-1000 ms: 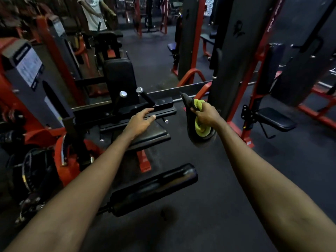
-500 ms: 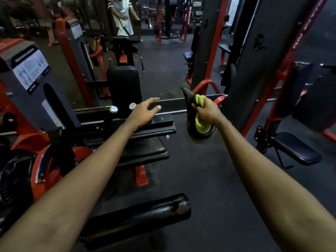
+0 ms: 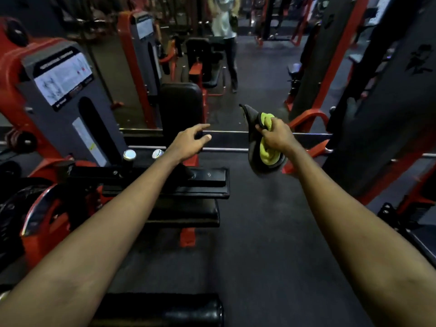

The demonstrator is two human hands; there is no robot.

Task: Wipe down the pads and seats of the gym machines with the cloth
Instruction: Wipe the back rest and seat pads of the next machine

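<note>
Okay, bottom of my feed: black roller pad (image 3: pixel 160 310) lying crosswise at the frame edge, left forearm (image 3: pixel 106 232) passing over it. Dark rubber floor (image 3: pixel 271 244) fills the middle and right. Next up, the black seat pad (image 3: pixel 188 214) of the red-framed machine (image 3: pixel 187 236), flat, with a black plate (image 3: pixel 207 182) stacked just above it. Two chrome knobs (image 3: pixel 129 155) stick up side by side at the plate's left end, just beside the left forearm.

The left hand (image 3: pixel 188 143) hangs in the air over the far edge of that plate, palm down, fingers loosely spread, thumb out, holding nothing. I can't tell if it touches anything below. The right hand (image 3: pixel 278 135) is out over the floor, right of the seat pad and well apart from the left, fingers curled tight round the cloth (image 3: pixel 266 153). Cloth is bunched: yellow-green inside, dark grey outer layer with a corner poking up and left and a fold drooping below the fist. It touches no pad.

Behind both hands a metal rail (image 3: pixel 226 132) runs across. Beyond it stands the upright black back pad (image 3: pixel 180 105), directly past the left hand. Left side: grey weight-stack cover (image 3: pixel 59 119) with a placard (image 3: pixel 61 76), print too blurred to read. Right side: a dark column (image 3: pixel 382 109) with red tubing. Far back, a person (image 3: pixel 223 22) in a light top, blurred.
</note>
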